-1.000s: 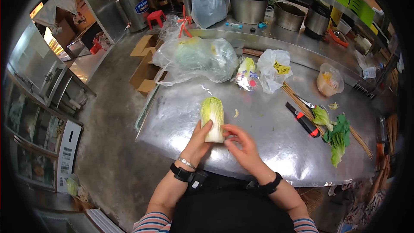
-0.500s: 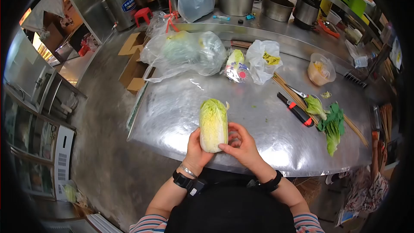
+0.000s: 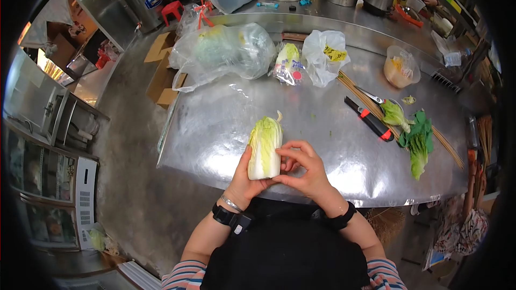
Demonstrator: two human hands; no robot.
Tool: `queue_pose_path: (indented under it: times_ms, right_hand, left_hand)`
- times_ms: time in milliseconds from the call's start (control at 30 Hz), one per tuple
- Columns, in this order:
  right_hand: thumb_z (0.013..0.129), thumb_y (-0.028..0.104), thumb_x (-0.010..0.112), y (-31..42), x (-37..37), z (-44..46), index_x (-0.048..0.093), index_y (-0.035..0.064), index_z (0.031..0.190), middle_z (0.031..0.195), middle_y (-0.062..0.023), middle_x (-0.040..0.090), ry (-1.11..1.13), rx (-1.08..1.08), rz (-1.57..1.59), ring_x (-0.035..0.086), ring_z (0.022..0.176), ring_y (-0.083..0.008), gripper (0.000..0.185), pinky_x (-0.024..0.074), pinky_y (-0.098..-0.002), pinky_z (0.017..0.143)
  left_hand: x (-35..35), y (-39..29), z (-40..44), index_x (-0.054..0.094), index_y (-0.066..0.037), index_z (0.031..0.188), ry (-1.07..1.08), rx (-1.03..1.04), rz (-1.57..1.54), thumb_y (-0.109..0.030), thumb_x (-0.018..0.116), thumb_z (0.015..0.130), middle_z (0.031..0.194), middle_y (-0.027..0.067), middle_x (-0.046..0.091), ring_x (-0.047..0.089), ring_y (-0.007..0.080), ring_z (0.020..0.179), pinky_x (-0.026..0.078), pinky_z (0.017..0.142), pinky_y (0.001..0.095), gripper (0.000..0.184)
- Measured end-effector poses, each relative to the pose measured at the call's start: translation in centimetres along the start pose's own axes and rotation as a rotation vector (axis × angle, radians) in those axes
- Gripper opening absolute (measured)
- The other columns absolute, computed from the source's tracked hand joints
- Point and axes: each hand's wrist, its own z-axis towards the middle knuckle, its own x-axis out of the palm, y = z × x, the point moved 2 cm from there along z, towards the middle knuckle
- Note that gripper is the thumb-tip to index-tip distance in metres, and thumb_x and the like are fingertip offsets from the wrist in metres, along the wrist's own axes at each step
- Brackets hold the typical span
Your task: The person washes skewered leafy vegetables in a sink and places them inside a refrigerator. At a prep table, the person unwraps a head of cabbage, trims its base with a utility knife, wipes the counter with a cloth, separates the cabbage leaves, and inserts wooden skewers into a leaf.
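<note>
Your left hand (image 3: 245, 176) grips oblong, yellow-green and white napa cabbage (image 3: 265, 147) from left and beneath, over near edge of shiny metal table (image 3: 209, 139). Your right hand (image 3: 304, 171), fingers bent, touches its right side and base; whether it pinches, can't tell. By look of it: cabbage unwrapped, whole, no cut visible; smaller cabbage in clear printed plastic bag (image 3: 296, 76) still wrapped; black-and-red utility knife (image 3: 368, 118) lying unheld. Leaf tips crinkled, ribs smooth, likely firm; base blunt, toward you; bag thin, glossy.
</note>
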Motion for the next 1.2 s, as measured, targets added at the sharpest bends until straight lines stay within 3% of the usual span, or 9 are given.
queue_pose_path:
  times_ms: [233, 367, 467, 600, 667, 700, 1000, 1067, 1200]
  right_hand:
    - [0.084, 0.007, 0.068, -0.3, -1.8, -0.6, 0.065, 0.0022, 0.111, 0.095, -0.0061, 0.065, -0.185, -0.202, -0.415, 0.061, 0.073, -0.0105, 0.028, 0.0508, -0.0255, 0.061]
    - [0.094, 0.007, 0.057, -1.7, -6.1, -0.4, 0.063, 0.0004, 0.116, 0.100, -0.0030, 0.064, -0.647, 0.161, 0.249, 0.059, 0.086, -0.0083, 0.024, 0.0479, -0.0236, 0.072]
    - [0.089, 0.003, 0.061, -1.1, -9.1, -2.1, 0.063, 0.0019, 0.117, 0.104, -0.0065, 0.063, -0.724, 0.074, -0.004, 0.060, 0.090, -0.0129, 0.028, 0.0468, -0.0252, 0.076]
    - [0.079, 0.000, 0.066, 0.2, -11.0, -4.7, 0.064, 0.0030, 0.115, 0.108, -0.0117, 0.062, -0.562, -0.133, -0.711, 0.062, 0.091, -0.0207, 0.037, 0.0480, -0.0285, 0.074]
    - [0.071, 0.006, 0.069, -0.9, -10.0, -5.3, 0.064, 0.0064, 0.115, 0.112, -0.0140, 0.060, -0.184, 0.130, -0.869, 0.059, 0.101, -0.0309, 0.044, 0.0458, -0.0360, 0.087]
    - [0.066, 0.016, 0.076, 0.2, -9.3, -4.9, 0.062, 0.0059, 0.114, 0.115, -0.0128, 0.059, -0.070, -0.028, -1.060, 0.056, 0.103, -0.0319, 0.051, 0.0433, -0.0412, 0.087]
    - [0.068, 0.022, 0.079, 1.4, -10.2, -2.6, 0.060, 0.0041, 0.113, 0.105, -0.0157, 0.063, -0.278, -0.046, -0.951, 0.062, 0.088, -0.0332, 0.052, 0.0507, -0.0399, 0.076]
    - [0.067, 0.020, 0.079, -1.2, -9.8, -2.7, 0.057, 0.0041, 0.115, 0.106, -0.0171, 0.063, -0.161, 0.326, -1.051, 0.062, 0.092, -0.0350, 0.055, 0.0505, -0.0419, 0.079]
    - [0.069, 0.021, 0.077, -5.2, -10.0, -3.3, 0.056, 0.0040, 0.115, 0.106, -0.0175, 0.061, -0.180, 0.425, -0.721, 0.061, 0.095, -0.0360, 0.053, 0.0497, -0.0426, 0.081]
  left_hand:
    - [-0.9, 0.0, -0.1, 0.040, -0.011, 0.139, -0.055, -0.053, 0.044, -0.057, 0.040, 0.094, 0.125, 0.0196, 0.055, 0.063, 0.0321, 0.103, 0.059, 0.073, 0.0393, 0.064]
    - [-1.5, 0.0, -0.2, 0.039, -0.012, 0.140, 0.155, -0.071, -0.168, -0.058, 0.046, 0.090, 0.126, 0.0222, 0.054, 0.064, 0.0319, 0.097, 0.056, 0.065, 0.0370, 0.068]
    - [-1.4, -1.2, -0.6, 0.038, -0.012, 0.141, 0.103, 0.008, -0.161, -0.059, 0.047, 0.089, 0.125, 0.0218, 0.055, 0.063, 0.0323, 0.096, 0.055, 0.066, 0.0394, 0.070]
    - [-0.5, -2.5, -0.8, 0.038, -0.009, 0.141, 0.106, 0.116, -0.046, -0.055, 0.053, 0.088, 0.129, 0.0212, 0.051, 0.058, 0.0347, 0.109, 0.054, 0.082, 0.0479, 0.071]
    - [1.3, -2.4, -0.6, 0.040, -0.010, 0.140, -0.029, 0.153, 0.063, -0.056, 0.051, 0.089, 0.133, 0.0179, 0.049, 0.055, 0.0374, 0.113, 0.046, 0.094, 0.0539, 0.069]
    - [2.2, -2.4, -0.4, 0.041, -0.010, 0.139, -0.044, 0.174, 0.073, -0.057, 0.052, 0.089, 0.135, 0.0176, 0.048, 0.053, 0.0382, 0.117, 0.046, 0.094, 0.0542, 0.069]
    - [0.3, -4.5, -2.2, 0.041, -0.009, 0.138, 0.186, 0.252, -0.116, -0.059, 0.057, 0.086, 0.126, 0.0157, 0.053, 0.059, 0.0320, 0.106, 0.053, 0.082, 0.0507, 0.074]
    - [-0.3, -4.3, -2.9, 0.033, -0.010, 0.142, 0.143, 0.236, -0.001, -0.059, 0.060, 0.084, 0.122, 0.0107, 0.050, 0.057, 0.0261, 0.102, 0.052, 0.079, 0.0436, 0.080]
    - [-2.2, -2.8, -3.0, 0.037, -0.012, 0.141, -0.014, 0.229, 0.010, -0.056, 0.059, 0.086, 0.128, 0.0110, 0.052, 0.059, 0.0294, 0.102, 0.052, 0.081, 0.0478, 0.074]
